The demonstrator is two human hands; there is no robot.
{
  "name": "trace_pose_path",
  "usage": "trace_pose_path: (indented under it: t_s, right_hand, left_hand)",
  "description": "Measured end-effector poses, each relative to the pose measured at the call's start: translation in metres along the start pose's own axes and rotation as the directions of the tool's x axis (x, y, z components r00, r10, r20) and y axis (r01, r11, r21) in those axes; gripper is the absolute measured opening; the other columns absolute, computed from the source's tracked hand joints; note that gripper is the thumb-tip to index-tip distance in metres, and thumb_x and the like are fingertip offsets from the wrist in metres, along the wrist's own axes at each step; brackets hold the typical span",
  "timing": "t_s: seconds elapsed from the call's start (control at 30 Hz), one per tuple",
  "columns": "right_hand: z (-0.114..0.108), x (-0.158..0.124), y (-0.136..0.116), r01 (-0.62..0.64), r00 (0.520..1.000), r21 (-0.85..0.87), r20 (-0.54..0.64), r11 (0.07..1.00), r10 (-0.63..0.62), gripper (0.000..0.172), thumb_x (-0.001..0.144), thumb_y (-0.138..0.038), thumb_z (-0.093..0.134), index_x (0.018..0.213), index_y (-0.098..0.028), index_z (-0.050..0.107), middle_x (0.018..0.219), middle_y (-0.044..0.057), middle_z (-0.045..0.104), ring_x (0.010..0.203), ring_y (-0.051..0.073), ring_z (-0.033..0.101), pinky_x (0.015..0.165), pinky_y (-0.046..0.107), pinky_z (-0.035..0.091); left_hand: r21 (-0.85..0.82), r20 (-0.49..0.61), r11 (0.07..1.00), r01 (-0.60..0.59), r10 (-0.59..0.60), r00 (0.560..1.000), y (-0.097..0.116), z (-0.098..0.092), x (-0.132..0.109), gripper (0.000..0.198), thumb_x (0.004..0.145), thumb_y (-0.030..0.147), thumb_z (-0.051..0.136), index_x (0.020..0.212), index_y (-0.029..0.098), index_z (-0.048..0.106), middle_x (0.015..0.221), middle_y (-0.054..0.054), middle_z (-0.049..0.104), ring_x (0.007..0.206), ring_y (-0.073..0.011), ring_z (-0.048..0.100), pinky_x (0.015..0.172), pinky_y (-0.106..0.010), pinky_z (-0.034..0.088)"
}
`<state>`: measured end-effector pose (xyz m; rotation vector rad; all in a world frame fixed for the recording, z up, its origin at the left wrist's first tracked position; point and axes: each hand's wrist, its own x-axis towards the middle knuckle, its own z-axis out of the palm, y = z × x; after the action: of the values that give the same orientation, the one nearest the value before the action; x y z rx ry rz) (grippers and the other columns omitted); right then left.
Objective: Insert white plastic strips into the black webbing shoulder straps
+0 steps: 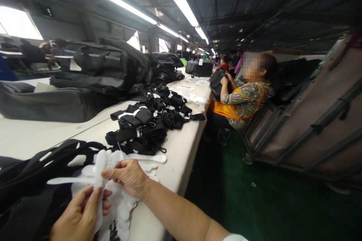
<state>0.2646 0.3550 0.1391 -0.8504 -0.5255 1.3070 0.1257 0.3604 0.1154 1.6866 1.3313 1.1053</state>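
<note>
Both hands work at the near end of a long white table [181, 150], over a heap of white scalloped plastic strips [121, 203]. The left hand [79, 214] sits low, its fingers and thumb pinched together on one upright white strip [99, 180] that rises from its grip to above the heap. The right hand [128, 176] comes in from the right, its forearm crossing the table edge, and lies just above and to the right of the left hand; its fingers are curled closed on the same strip higher up, so the strip runs between the two hands. More strips fan out from under the right hand, one pointing left and one pointing right toward the table's middle. Black straps [42, 165] lie to the left of the hands, and a pile of black buckled webbing pieces [147, 120] sits farther along the table. Dark bags [98, 64] are stacked beyond. A seated person [243, 98] in a patterned top works at the far right side.
</note>
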Motion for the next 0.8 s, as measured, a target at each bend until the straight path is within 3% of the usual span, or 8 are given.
trace_pose_path:
  t_s: [0.07, 0.17, 0.27, 0.4, 0.5, 0.67, 0.8]
  right_hand:
    - [0.001, -0.005, 0.0, -0.001, 1.0, 0.001, 0.012, 1.0, 0.001, 0.054, 0.034, -0.045, 0.094, 0.052, -0.014, 0.055, 0.048, -0.006, 0.052, 0.045, 0.004, 0.039, 0.046, 0.022, 0.022]
    - [0.002, -0.01, 0.0, -0.006, 0.998, 0.019, 0.063, 1.0, 0.005, 0.052, 0.044, -0.047, 0.092, 0.058, -0.014, 0.055, 0.051, -0.006, 0.051, 0.044, 0.002, 0.036, 0.043, 0.021, 0.018]
    - [0.0, -0.005, -0.001, -0.026, 0.997, 0.067, 0.078, 0.997, 0.021, 0.048, 0.054, -0.048, 0.089, 0.062, -0.013, 0.057, 0.055, -0.005, 0.052, 0.045, 0.001, 0.035, 0.041, 0.019, 0.017]
    - [-0.011, 0.003, -0.011, 0.097, 0.99, 0.179, -0.117, 0.979, -0.077, 0.044, 0.053, -0.041, 0.09, 0.063, -0.014, 0.058, 0.056, -0.007, 0.046, 0.045, 0.001, 0.031, 0.038, 0.016, 0.017]
    - [-0.017, 0.005, -0.019, 0.156, 0.973, 0.184, -0.196, 0.97, -0.119, 0.041, 0.052, -0.037, 0.091, 0.068, -0.015, 0.06, 0.056, -0.009, 0.043, 0.045, 0.001, 0.031, 0.036, 0.016, 0.016]
    - [-0.013, 0.0, -0.011, 0.076, 0.997, -0.034, -0.03, 0.997, -0.077, 0.041, 0.061, -0.042, 0.086, 0.062, -0.015, 0.055, 0.058, -0.005, 0.052, 0.043, 0.002, 0.034, 0.037, 0.019, 0.016]
    - [-0.009, -0.005, 0.001, 0.127, 0.99, -0.231, 0.092, 0.965, -0.109, 0.041, 0.07, -0.045, 0.08, 0.059, -0.016, 0.054, 0.047, -0.006, 0.049, 0.04, 0.005, 0.037, 0.039, 0.02, 0.022]
  left_hand:
    - [-0.023, 0.077, 0.996, 0.082, -0.08, 0.994, 0.018, -0.006, -0.009, 0.039, 0.075, 0.059, 0.061, 0.089, 0.023, 0.065, 0.065, 0.0, 0.072, 0.059, -0.02, 0.067, 0.059, -0.027, 0.054]
    - [-0.245, 0.09, 0.962, 0.123, -0.103, 0.991, 0.043, -0.009, -0.019, 0.036, 0.077, 0.055, 0.063, 0.087, 0.02, 0.061, 0.064, 0.002, 0.067, 0.049, -0.0135, 0.057, 0.052, -0.024, 0.049]
    - [-0.418, 0.075, 0.895, 0.154, -0.135, 0.988, 0.047, -0.005, -0.018, 0.032, 0.082, 0.05, 0.062, 0.091, 0.02, 0.057, 0.067, 0.003, 0.064, 0.05, -0.0102, 0.055, 0.049, -0.02, 0.046]
    - [-0.543, -0.023, 0.822, 0.171, -0.217, 0.976, 0.038, -0.005, -0.015, 0.025, 0.087, 0.047, 0.058, 0.089, 0.022, 0.05, 0.072, 0.006, 0.059, 0.05, -0.0066, 0.052, 0.049, -0.017, 0.044]
    - [-0.548, 0.02, 0.816, 0.184, -0.208, 0.978, 0.038, -0.005, -0.016, 0.026, 0.09, 0.047, 0.053, 0.084, 0.022, 0.048, 0.069, 0.005, 0.057, 0.048, -0.0059, 0.048, 0.046, -0.016, 0.04]
    - [-0.521, 0.052, 0.832, 0.193, -0.195, 0.979, 0.044, -0.005, -0.016, 0.03, 0.087, 0.048, 0.059, 0.082, 0.02, 0.053, 0.061, 0.008, 0.047, 0.046, -0.005, 0.039, 0.043, -0.016, 0.032]
    - [-0.498, 0.166, 0.842, 0.207, -0.142, 0.976, 0.046, -0.005, -0.017, 0.034, 0.077, 0.042, 0.074, 0.099, 0.019, 0.063, 0.078, 0.002, 0.065, 0.067, -0.0099, 0.058, 0.065, -0.02, 0.047]
